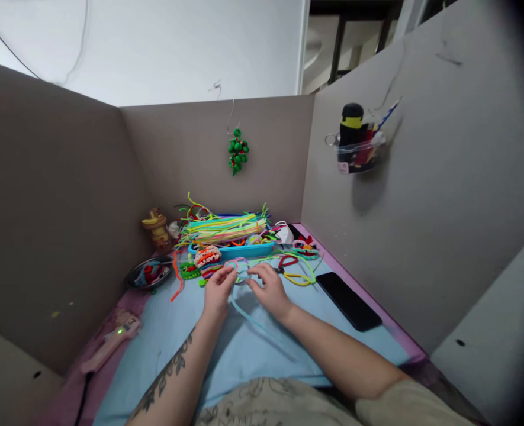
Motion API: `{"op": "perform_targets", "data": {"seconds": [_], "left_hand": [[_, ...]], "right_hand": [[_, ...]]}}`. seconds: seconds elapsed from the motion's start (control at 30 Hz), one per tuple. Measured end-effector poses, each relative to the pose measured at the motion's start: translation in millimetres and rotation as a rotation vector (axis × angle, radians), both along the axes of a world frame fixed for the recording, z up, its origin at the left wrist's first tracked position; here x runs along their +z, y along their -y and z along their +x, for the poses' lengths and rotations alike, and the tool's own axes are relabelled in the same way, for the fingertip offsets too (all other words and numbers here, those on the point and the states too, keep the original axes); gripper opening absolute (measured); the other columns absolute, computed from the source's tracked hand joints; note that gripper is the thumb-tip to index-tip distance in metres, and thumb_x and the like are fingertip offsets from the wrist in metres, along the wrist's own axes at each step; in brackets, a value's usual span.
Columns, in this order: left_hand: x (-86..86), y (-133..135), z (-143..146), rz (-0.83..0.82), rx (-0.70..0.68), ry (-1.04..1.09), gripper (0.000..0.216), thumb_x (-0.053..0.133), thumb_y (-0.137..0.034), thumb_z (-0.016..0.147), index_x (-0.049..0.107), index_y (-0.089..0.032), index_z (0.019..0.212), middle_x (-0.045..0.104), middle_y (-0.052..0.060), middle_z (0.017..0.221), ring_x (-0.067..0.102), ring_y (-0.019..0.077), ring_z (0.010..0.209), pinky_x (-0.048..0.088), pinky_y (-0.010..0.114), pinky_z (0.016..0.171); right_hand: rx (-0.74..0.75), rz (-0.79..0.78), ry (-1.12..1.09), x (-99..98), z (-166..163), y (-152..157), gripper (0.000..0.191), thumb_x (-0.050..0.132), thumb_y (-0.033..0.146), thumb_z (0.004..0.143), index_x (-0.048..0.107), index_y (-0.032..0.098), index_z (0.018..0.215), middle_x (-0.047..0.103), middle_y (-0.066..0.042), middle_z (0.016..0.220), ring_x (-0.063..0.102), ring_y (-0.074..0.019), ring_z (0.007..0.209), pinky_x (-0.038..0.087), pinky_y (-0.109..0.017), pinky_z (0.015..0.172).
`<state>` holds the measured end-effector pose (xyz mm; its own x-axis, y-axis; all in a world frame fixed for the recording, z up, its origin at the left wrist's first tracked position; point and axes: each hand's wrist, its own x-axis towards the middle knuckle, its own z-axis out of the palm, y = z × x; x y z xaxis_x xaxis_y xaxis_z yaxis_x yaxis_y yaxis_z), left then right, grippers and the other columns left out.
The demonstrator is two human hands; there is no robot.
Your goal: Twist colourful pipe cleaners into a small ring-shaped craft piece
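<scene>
My left hand [219, 287] and my right hand [270, 289] meet over the middle of the light blue cloth. Between their fingertips they pinch a small light blue and purple piece [243, 273] made of fuzzy stems. From it, a light blue pipe cleaner [253, 321] trails down toward me between my forearms. The fingers of both hands are closed, and they partly cover the piece. Just behind the left hand sits a striped, fuzzy craft piece [208, 260]. Scissors [288, 269] with red and yellow handles lie right of my right hand.
A blue tray [257, 251] heaped with colourful pipe cleaners [226, 228] stands at the back. A dark bowl [132, 278] and a pink glue gun [114, 340] with a green light lie left. A black phone [349, 300] is right. Grey panels [217, 130] enclose three sides.
</scene>
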<state>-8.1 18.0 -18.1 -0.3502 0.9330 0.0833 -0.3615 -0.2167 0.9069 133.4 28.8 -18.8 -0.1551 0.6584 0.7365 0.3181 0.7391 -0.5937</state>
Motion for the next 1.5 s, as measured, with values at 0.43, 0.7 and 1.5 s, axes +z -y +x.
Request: {"op": "perform_targets", "data": {"seconds": [0.43,0.7,1.5], "left_hand": [[-2.8,3.4,-0.1,-0.034,-0.141,-0.084,0.039,0.076,-0.036,0.055,0.061,-0.014,0.083,0.044,-0.008,0.050,0.029,0.0017,0.039,0.015,0.018,0.039],[-3.6,3.8,0.8,-0.037,-0.173,-0.111,0.041,0.076,-0.038,0.054,0.061,-0.014,0.083,0.045,-0.007,0.051,0.031,0.0024,0.040,0.017,0.018,0.039],[3.2,10.4,6.5,0.026,-0.132,-0.241,0.042,0.073,-0.035,0.060,0.067,-0.012,0.094,0.058,0.000,0.055,0.044,0.0069,0.044,0.029,0.019,0.041]], "right_hand": [[-0.017,0.031,-0.020,-0.6,2.5,-5.1,0.009,0.055,0.020,0.079,0.063,0.020,0.079,0.065,-0.003,0.076,0.056,-0.0163,0.074,0.044,-0.029,0.071],[-0.095,-0.051,0.105,-0.2,-0.3,0.0,0.012,0.051,0.020,0.079,0.062,0.022,0.079,0.063,-0.001,0.074,0.054,-0.0166,0.074,0.042,-0.027,0.068],[-0.137,-0.054,0.100,-0.5,-3.1,-1.1,0.018,0.057,0.023,0.076,0.063,0.022,0.092,0.068,-0.002,0.086,0.055,-0.0182,0.078,0.043,-0.030,0.071]]}}
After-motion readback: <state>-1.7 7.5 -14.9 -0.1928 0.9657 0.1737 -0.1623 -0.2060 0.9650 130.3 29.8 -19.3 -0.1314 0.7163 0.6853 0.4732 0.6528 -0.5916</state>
